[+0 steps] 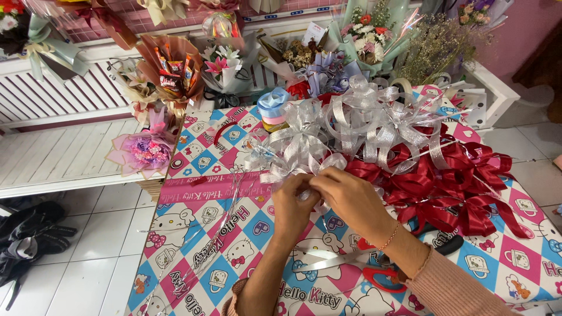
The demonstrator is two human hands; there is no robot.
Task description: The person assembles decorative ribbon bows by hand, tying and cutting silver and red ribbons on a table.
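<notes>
Nearest, red-handled scissors [383, 276] lay on the bench [193, 234] half hidden under the right forearm. Above them, the left hand [291, 202] and right hand [346, 196] together pinched a silver ribbon bow [298, 146], its knot covered by the fingers. At three o'clock red bows [456, 187] crowded toward the bench edge; at nine o'clock cloth lay open. Bouquets [228, 64] stood farthest, cut off.

I see my two bare hands, left hand [293, 202] and right hand [345, 196]. A thin gold bracelet [389, 237] circles the right wrist; pink ribbed sleeves [451, 287] cover both forearms.
</notes>
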